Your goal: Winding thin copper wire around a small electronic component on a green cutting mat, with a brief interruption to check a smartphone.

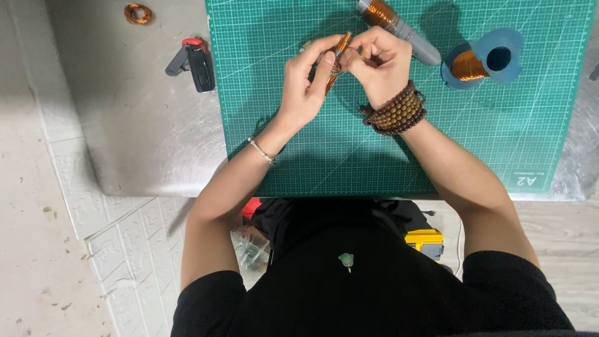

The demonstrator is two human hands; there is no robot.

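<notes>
Both my hands meet over the green cutting mat (pixel 324 156). My left hand (pixel 306 81) pinches a slim rod wound with copper wire (pixel 337 62), which points up and away from me. My right hand (pixel 377 62), with wooden bead bracelets on its wrist, has its fingers closed on the upper part of the same rod. A thin silver bracelet sits on my left wrist. Most of the rod is hidden by my fingers.
A grey tube wound with copper wire (pixel 399 28) lies at the mat's top. A blue spool of copper wire (pixel 480 61) lies to the right. On the metal table (pixel 137 125) lie a black and red tool (pixel 194 59) and a small copper coil (pixel 138 13).
</notes>
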